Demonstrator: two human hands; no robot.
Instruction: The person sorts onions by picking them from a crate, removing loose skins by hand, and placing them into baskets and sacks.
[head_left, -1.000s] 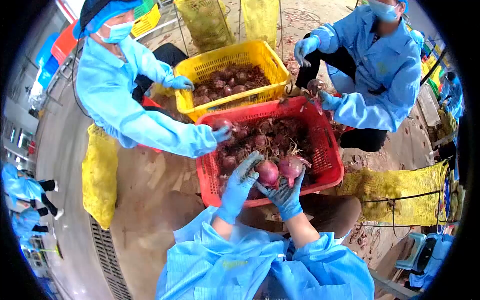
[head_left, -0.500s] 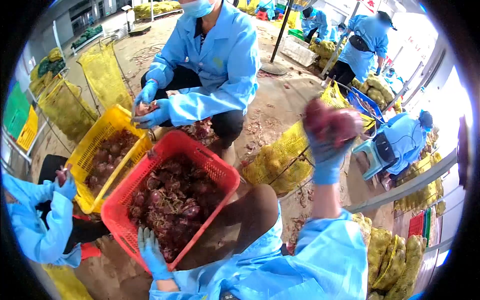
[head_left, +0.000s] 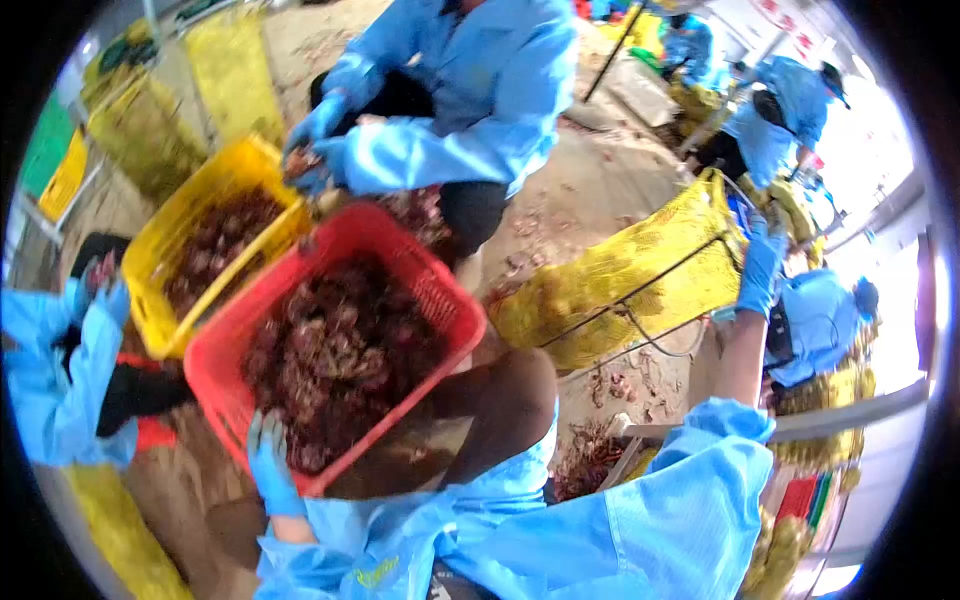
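My left hand (head_left: 272, 465), in a blue glove with a greyish palm side, rests with its fingers stretched over the near rim of the red crate (head_left: 226, 425). Dark red onions (head_left: 345, 345) with dry roots and skins fill that crate. Far to the right, my right hand (head_left: 763, 262), also gloved in blue, reaches out at the mouth of a yellow mesh bag (head_left: 630, 290). Its fingers look extended, and no onion shows in it. The bag lies slanted on a thin metal frame (head_left: 665, 262), with contents showing through its lower end.
Across from me a person (head_left: 460, 100) in a blue coat handles something at a yellow crate (head_left: 150, 265) of onions. Another person's sleeve (head_left: 75, 370) is at the left. More workers and filled bags line the right. Onion skins (head_left: 620, 385) litter the floor.
My right hand has moved right to the bag's mouth; the onions it held up no longer show in it. My left hand stays on the red crate's rim. The whole view has shifted.
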